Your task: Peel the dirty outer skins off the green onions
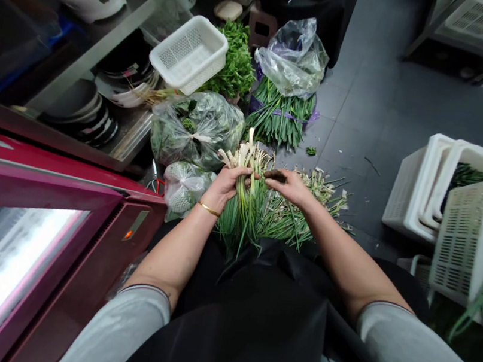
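My left hand (pixel 229 180) is closed around a bunch of green onions (pixel 246 197), white root ends up and green leaves hanging toward my lap. Just right of the bunch is my right hand (pixel 285 184), its fingers bent toward the stalks. Whether its dark fingertips pinch anything is too small to tell. Loose green onions and trimmings (pixel 295 213) lie on the floor beneath and to the right of my hands. Beyond them is a large bundle of green leaves (pixel 279 114) with a purple band, partly under a clear plastic bag (pixel 296 59).
Bagged greens (pixel 197 126) and a white basket (pixel 190 52) over leafy herbs (pixel 236 62) are at the left. A shelf (pixel 108 40) with bowls and a red fridge (pixel 125 230) stand further left. White crates (pixel 461 232) are at the right.
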A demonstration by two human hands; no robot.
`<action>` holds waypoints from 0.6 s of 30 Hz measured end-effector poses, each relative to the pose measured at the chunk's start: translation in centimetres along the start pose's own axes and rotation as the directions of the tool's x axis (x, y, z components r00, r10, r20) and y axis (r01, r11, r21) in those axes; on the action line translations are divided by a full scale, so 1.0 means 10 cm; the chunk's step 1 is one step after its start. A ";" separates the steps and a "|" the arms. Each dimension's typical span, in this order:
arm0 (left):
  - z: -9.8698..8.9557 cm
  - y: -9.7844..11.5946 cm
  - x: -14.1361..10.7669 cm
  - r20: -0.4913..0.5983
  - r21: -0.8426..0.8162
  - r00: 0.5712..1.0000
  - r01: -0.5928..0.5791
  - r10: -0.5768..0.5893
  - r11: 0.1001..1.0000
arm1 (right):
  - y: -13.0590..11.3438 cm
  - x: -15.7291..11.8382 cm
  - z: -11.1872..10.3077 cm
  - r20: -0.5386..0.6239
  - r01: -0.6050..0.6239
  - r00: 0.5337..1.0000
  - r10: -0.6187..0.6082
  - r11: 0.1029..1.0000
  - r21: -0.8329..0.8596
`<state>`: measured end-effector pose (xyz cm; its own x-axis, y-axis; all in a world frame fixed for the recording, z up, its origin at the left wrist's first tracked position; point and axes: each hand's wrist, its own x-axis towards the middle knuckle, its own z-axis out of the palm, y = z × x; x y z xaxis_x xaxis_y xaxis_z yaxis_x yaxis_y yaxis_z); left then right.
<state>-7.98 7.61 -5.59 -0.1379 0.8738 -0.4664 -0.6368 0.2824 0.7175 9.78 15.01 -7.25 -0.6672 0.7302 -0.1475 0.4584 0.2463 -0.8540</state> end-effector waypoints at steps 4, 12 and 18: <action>-0.02 -0.03 0.02 0.002 0.016 0.999 -0.043 0.043 0.999 | -0.30 -0.09 0.29 0.008 0.106 0.994 -0.107 0.957 -0.271; -0.09 0.00 0.00 0.088 0.021 0.995 -0.057 0.055 0.998 | -0.29 -0.15 0.33 0.101 0.262 0.964 -0.246 0.820 -0.509; -0.07 0.02 -0.04 0.172 0.081 0.985 -0.046 0.031 0.996 | -0.30 -0.18 0.20 0.147 0.463 0.885 -0.443 0.793 -0.396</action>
<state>-8.60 7.08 -5.61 -0.0253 0.9373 -0.3477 -0.5661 0.2733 0.7778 8.39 11.71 -5.45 -0.8795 0.4429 0.1739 0.2874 0.7858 -0.5476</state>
